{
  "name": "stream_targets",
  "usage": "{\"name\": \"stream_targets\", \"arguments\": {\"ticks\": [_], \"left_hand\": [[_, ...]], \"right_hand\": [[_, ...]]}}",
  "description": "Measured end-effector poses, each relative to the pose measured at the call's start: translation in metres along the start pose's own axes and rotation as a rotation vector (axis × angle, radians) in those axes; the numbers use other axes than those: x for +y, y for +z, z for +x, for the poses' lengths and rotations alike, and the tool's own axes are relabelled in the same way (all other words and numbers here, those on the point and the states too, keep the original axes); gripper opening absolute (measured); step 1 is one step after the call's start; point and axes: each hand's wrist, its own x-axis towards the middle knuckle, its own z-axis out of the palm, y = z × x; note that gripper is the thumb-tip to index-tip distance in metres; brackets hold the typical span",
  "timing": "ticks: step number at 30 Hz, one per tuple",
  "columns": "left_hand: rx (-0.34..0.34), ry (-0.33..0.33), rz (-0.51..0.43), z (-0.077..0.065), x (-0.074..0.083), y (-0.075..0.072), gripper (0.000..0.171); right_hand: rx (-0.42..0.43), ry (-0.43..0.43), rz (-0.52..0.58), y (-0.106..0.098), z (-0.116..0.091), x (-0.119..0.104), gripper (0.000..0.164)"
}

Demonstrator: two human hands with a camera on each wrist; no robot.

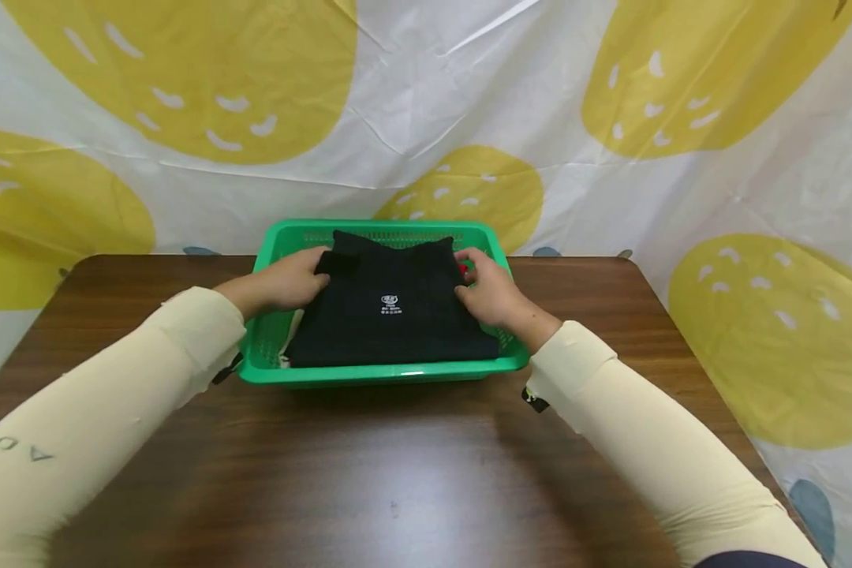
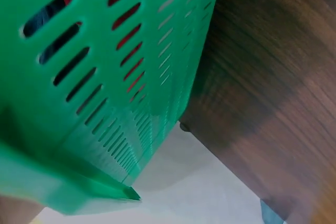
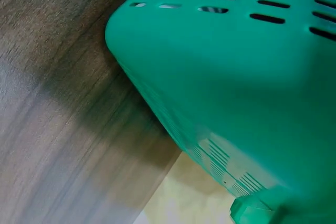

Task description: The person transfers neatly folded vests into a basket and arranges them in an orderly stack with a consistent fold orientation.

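Note:
A folded black shirt (image 1: 390, 315) with a small white print on its front lies in a green plastic basket (image 1: 369, 374), filling most of it. My left hand (image 1: 291, 278) pinches the shirt's upper left edge between thumb and fingers. At the opposite edge, my right hand (image 1: 493, 290) rests with fingers loosely bent and apart from the thumb. In that gap shows a small red patch (image 1: 463, 270). Both hands reach in over the basket's sides. Neither hand's fingers appear in the wrist views, where slotted basket walls (image 2: 100, 129) (image 3: 210, 66) fill much of the picture.
The basket stands near the back of a dark brown wooden table (image 1: 397, 473). Behind it hangs a white curtain (image 1: 426, 95) with large yellow shapes. Pale cloth (image 1: 293, 327) peeks out under the shirt's left side. Red shows through the basket slots in the left wrist view.

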Motion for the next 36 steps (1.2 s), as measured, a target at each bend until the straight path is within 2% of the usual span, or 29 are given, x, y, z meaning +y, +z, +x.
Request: {"name": "stream_targets", "arguments": {"ticks": [5,8,11,16,20,23,26,31,33,36], "left_hand": [[0.03,0.019,0.053,0.004,0.002,0.0,0.041],[0.015,0.004,0.081,0.003,0.003,0.0,0.039],[0.007,-0.021,0.132,0.003,0.005,-0.001,0.046],[-0.019,-0.069,0.165,0.005,0.004,0.0,0.055],[-0.051,-0.11,0.213,0.003,0.007,0.004,0.066],[-0.044,-0.132,0.263,-0.003,0.014,0.005,0.076],[-0.015,-0.111,0.321,-0.012,0.021,0.007,0.076],[0.019,-0.009,0.457,-0.031,0.03,0.02,0.055],[-0.005,0.019,0.493,-0.034,0.033,0.027,0.05],[-0.081,0.027,0.509,-0.034,0.034,0.037,0.048]], "right_hand": [[0.052,0.0,-0.034,0.002,0.002,0.001,0.051],[0.054,-0.012,-0.083,0.003,0.002,0.001,0.051],[0.031,-0.02,-0.12,0.003,0.002,-0.001,0.053],[-0.016,-0.022,-0.173,0.003,0.0,-0.003,0.056],[-0.058,-0.018,-0.264,0.004,-0.005,-0.004,0.055],[-0.088,-0.028,-0.344,0.005,-0.013,-0.008,0.053],[-0.127,-0.079,-0.401,0.006,-0.02,-0.014,0.05],[-0.223,-0.191,-0.417,0.006,-0.025,-0.018,0.047],[-0.269,-0.205,-0.424,0.006,-0.024,-0.015,0.047],[-0.342,-0.178,-0.442,0.006,-0.021,-0.008,0.049]]}}
